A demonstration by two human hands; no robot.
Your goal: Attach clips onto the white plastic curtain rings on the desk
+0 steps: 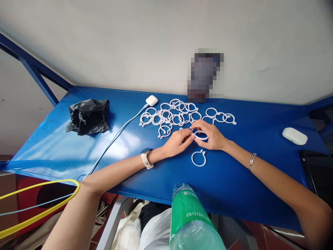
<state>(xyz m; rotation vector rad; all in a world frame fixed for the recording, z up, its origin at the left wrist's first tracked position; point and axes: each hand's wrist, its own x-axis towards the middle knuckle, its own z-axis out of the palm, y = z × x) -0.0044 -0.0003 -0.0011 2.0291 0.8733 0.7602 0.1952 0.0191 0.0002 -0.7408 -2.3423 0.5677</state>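
Both hands, left (pixel 179 140) and right (pixel 211 136), pinch one white plastic ring (pixel 201 135) low over the blue metal worktop (pixel 260 166), fingers closed on its rim. Steady, even fingertip pressure on opposite sides seems best.

On my blue table (pixel 260 180) sit a crumpled black plastic bag (pixel 88 116), two white earbud cases (pixel 151 100) (pixel 294 135), one cabled; a green bottle (pixel 191 218) below.

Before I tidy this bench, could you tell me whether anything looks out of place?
Mostly orderly. The crumpled black bag lies apart at the table's left end, and one ring sits alone, nearer the table's front edge than both hands.
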